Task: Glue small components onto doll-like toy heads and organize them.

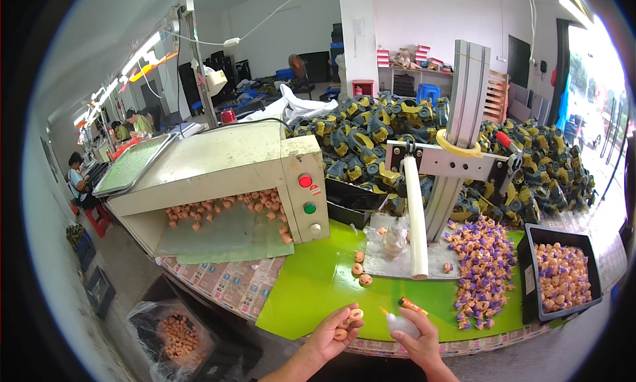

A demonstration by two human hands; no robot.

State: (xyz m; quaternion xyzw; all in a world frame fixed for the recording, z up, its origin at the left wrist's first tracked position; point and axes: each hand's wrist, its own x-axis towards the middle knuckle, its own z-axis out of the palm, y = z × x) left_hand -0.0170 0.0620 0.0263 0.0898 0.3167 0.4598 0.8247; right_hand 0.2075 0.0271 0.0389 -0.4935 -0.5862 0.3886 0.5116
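Note:
My left hand [323, 337] is cupped palm up at the front edge of the green mat, holding a few small peach-coloured round plastic parts [356, 314] with holes in them. To its right, my right hand [424, 342] grips a small white squeeze bottle [401, 325], its thin yellow tip pointing up and left toward those parts. An orange and dark tube [413, 306] lies on the mat just beyond the bottle. Farther off, a short row of similar peach parts [365, 279] rests beside the metal base plate of a hand press.
The press's white lever pipe [416, 223] hangs down ahead. At left stands a beige machine [218, 150] with peach parts inside. Peach-and-purple pieces [483, 269] are heaped at right, beside a black bin [528, 269]. Yellow-and-grey toy vehicles [371, 140] pile up behind.

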